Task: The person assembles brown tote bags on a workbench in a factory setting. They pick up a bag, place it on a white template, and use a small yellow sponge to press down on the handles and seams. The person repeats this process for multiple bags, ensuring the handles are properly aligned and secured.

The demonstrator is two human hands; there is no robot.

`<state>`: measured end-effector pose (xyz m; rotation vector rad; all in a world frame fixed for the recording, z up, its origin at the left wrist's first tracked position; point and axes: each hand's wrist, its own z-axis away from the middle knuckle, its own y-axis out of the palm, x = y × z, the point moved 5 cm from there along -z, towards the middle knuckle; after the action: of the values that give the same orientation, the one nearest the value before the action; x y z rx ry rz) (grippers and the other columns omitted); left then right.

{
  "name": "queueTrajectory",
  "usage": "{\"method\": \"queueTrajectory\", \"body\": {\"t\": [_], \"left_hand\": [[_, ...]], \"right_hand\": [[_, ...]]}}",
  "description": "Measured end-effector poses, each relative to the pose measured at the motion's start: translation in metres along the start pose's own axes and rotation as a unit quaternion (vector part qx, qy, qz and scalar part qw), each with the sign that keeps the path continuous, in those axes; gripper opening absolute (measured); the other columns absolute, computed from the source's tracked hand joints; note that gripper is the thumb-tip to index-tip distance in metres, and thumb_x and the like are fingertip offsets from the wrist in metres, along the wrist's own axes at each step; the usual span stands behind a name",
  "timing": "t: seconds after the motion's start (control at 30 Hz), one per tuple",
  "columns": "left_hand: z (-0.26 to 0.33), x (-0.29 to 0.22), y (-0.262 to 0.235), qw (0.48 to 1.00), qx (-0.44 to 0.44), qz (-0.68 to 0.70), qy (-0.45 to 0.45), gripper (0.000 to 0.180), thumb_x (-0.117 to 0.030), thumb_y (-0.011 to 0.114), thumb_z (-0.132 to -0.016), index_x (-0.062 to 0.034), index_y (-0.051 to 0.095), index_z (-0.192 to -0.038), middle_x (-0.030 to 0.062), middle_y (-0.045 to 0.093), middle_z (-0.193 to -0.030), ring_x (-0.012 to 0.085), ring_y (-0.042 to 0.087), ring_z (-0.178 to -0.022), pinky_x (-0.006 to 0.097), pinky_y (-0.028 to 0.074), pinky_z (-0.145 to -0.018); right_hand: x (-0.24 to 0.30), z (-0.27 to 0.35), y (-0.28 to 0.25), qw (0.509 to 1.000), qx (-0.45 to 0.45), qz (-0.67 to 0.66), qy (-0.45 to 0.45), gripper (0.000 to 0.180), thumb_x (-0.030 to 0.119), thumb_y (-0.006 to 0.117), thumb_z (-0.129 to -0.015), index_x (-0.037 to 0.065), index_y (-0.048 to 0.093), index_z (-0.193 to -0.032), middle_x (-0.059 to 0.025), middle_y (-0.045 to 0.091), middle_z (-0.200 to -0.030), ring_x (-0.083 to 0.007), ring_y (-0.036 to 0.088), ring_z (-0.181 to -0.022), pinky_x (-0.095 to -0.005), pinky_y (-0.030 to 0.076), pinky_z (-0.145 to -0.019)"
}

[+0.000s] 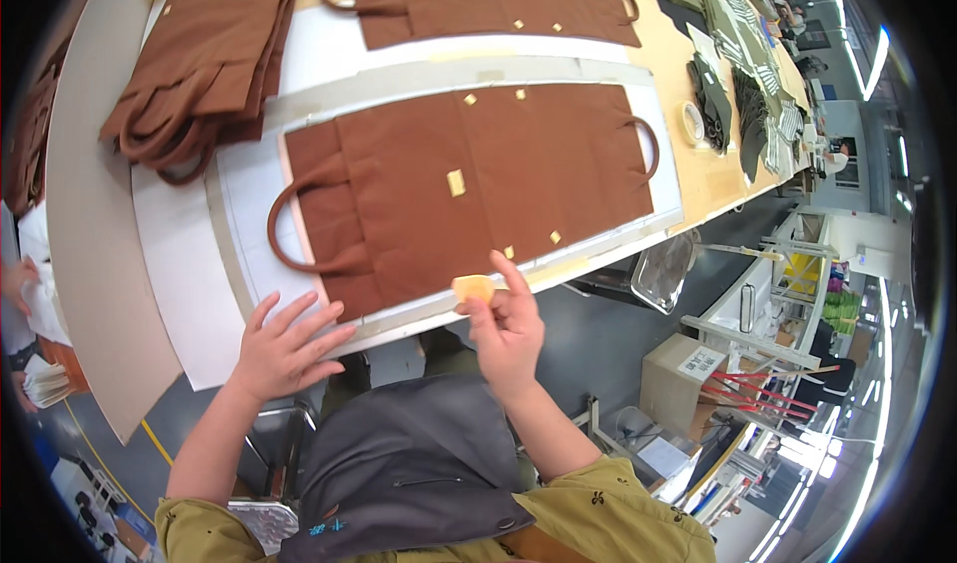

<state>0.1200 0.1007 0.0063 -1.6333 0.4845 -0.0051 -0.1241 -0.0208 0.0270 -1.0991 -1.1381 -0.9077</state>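
Observation:
A brown fabric tote-bag panel lies flat before me, with a loop handle at each end and several small yellow patches on it. My left hand, fingers spread and holding nothing, is at its near left corner by the table edge. In my right hand a small flat pale-yellow piece is pinched between thumb and fingers. The index finger points up toward a yellow patch at the panel's near edge. Exactly what the piece is, I cannot tell.
Another brown panel lies beyond, and stacked brown bags are at the far left. A tape roll and dark cloth pieces rest to the right. Beside the table stand a metal-framed stool and a cardboard box.

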Motion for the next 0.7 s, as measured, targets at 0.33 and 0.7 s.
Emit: {"method": "queueTrajectory", "body": {"t": [0.33, 0.7], "left_hand": [[-0.191, 0.015, 0.004, 0.975, -0.042, 0.015, -0.22, 0.049, -0.02, 0.069, -0.088, -0.0168, 0.06, -0.137, 0.0034, 0.057, -0.142, 0.0284, 0.046, -0.138, 0.048, 0.029, -0.115], [-0.287, 0.053, 0.022, 0.948, -0.055, 0.021, -0.312, 0.041, -0.02, 0.079, -0.08, -0.0155, 0.069, -0.119, 0.0002, 0.066, -0.107, 0.0215, 0.059, -0.104, 0.038, 0.039, -0.09]], "right_hand": [[-0.015, -0.195, -0.104, 0.987, -0.037, 0.064, -0.145, 0.023, 0.009, 0.062, -0.1, 0.0, 0.059, -0.121, -0.0076, 0.073, -0.095, -0.0057, 0.062, -0.068, -0.0195, 0.049, -0.059], [-0.035, -0.332, -0.093, 0.892, 0.227, 0.253, -0.298, 0.013, 0.014, 0.063, -0.097, 0.009, 0.062, -0.109, -0.0034, 0.072, -0.107, -0.0252, 0.067, -0.105, -0.0406, 0.046, -0.092]]}}
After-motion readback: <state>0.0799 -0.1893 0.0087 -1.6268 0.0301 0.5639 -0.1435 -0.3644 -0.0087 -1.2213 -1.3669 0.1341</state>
